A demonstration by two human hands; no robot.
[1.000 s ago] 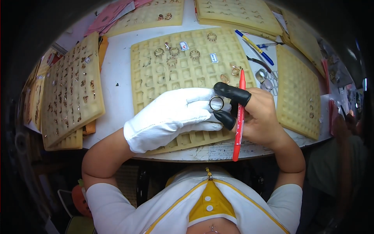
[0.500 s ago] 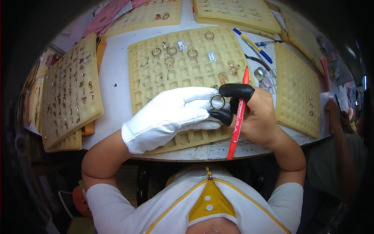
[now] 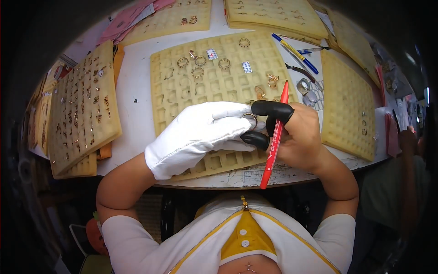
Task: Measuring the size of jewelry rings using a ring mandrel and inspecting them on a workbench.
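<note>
My left hand [image 3: 196, 132], in a white glove, has its fingers closed against a dark-edged ring [image 3: 248, 115] above the near part of a yellowish ring tray. Black finger covers sit on the thumb and forefinger of my right hand [image 3: 301, 132], which close on the same ring from the right. A red marker pen [image 3: 275, 144] is also held in my right hand, its bare tip pointing away from me. On the ring tray [image 3: 205, 86] lie several gold-coloured rings and small labels. Part of the held ring is hidden behind fingers.
At the left a tray [image 3: 77, 137] holds rows of jewellery pieces; more trays [image 3: 276, 16] are stacked at the back. A yellow-and-blue pen [image 3: 295, 53], tweezers [image 3: 301, 71] and another tray [image 3: 346, 105] lie to the right. Another person's hand [image 3: 407, 139] shows at the far right.
Both hands have shifted slightly, the right one to the left with the marker. The ring has tilted and now shows as a narrower loop. The other person's hand has moved.
</note>
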